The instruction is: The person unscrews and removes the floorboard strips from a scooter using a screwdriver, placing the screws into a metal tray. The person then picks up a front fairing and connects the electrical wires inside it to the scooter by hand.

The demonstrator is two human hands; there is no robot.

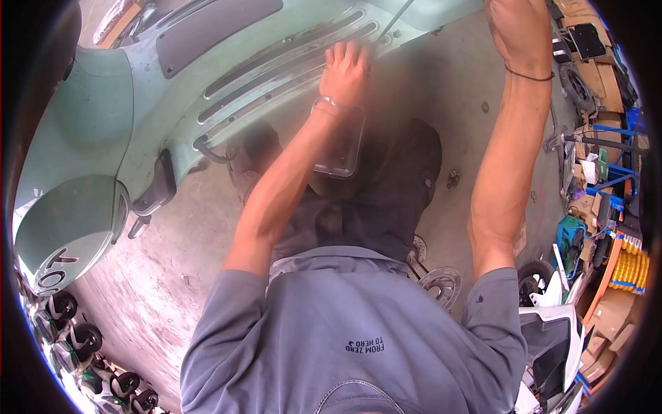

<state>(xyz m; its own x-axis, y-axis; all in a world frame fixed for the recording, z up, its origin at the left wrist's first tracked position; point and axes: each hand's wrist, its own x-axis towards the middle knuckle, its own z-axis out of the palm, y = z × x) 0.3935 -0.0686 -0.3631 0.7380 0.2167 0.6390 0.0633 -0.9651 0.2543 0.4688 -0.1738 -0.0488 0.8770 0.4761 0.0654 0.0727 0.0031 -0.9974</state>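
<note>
A pale green scooter body (pixel 96 90) fills the upper left, its footboard (pixel 241 90) lined with long dark strips. My left hand (pixel 347 72) lies over the footboard's outer edge, back of the hand up, fingers together and bent over the edge; the thumb is hidden. Below that wrist, between my knees, is a clear plastic tray (pixel 348 148), partly covered by my forearm. My right hand (pixel 517 31) reaches to the top edge at right, near the other end of the scooter. Its fingers are cut off by the frame, so what it touches does not show.
Shelves with cardboard boxes (pixel 610 314) and a yellow coil (pixel 631 265) line the right side. White panels (pixel 552 331) stand at lower right. A metal disc (pixel 441 286) lies by my right side. Several small wheels (pixel 86 338) sit at lower left on the concrete floor (pixel 145 297).
</note>
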